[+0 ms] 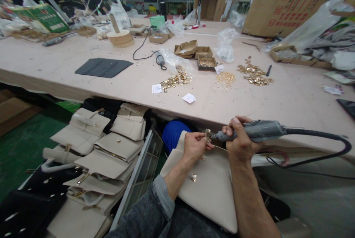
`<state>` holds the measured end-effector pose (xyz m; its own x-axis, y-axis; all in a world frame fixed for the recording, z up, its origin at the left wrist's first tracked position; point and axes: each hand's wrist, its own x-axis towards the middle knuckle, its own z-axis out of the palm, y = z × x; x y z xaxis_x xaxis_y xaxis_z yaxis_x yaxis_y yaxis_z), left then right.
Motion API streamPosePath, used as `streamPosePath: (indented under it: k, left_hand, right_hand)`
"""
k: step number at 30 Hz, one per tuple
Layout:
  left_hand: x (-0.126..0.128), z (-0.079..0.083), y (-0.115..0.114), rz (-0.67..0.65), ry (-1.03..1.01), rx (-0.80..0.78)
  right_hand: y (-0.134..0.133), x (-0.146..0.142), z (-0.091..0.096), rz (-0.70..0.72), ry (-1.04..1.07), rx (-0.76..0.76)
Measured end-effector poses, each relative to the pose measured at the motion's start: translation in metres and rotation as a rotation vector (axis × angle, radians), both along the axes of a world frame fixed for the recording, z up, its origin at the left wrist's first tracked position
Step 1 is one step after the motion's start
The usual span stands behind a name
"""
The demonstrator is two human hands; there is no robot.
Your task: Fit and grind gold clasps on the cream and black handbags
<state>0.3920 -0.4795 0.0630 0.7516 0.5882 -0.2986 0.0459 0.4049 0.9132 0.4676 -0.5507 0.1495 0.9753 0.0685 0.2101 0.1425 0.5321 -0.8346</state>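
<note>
A cream leather bag (208,186) lies on my lap below the table edge. My left hand (195,146) is closed, pinching a small gold clasp (208,134) at the bag's top edge. My right hand (242,142) is wrapped round a grey corded electric screwdriver (257,131), whose tip points left and meets the clasp. A second gold fitting (193,177) sits on the bag's front face.
A pile of finished cream bags (105,149) lies in a wire cart at my left. On the pink table (124,82) are heaps of gold hardware (253,74), small cardboard boxes (206,63), paper slips, a dark leather panel (103,67), and a large carton (291,1).
</note>
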Motion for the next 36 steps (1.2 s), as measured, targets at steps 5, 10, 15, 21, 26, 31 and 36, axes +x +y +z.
streamPosePath:
  k: [5,10,15,21,26,31,36]
  left_hand:
    - [0.0,-0.001,0.0,0.0,0.001,0.002]
    - [-0.001,-0.002,-0.001,-0.006,-0.007,0.007]
    - [-0.001,-0.003,-0.001,-0.011,0.0,0.008]
    - [0.0,-0.003,-0.001,-0.017,0.008,0.008]
    - [0.0,-0.002,0.0,-0.02,0.014,0.008]
    - [0.0,-0.003,-0.001,-0.014,0.026,-0.004]
    - [0.0,-0.002,-0.001,-0.022,0.02,-0.008]
  right_hand:
    - [0.001,-0.001,0.001,0.016,0.016,0.009]
    - [0.002,-0.004,-0.001,0.006,-0.017,-0.014]
    - [0.002,-0.006,-0.005,0.008,-0.067,-0.076]
    - [0.002,-0.008,-0.009,0.037,-0.123,-0.15]
    - [0.001,-0.011,-0.008,0.066,-0.144,-0.148]
    - [0.0,-0.011,-0.006,0.062,-0.109,-0.12]
    - [-0.001,-0.011,-0.005,0.072,-0.1,-0.092]
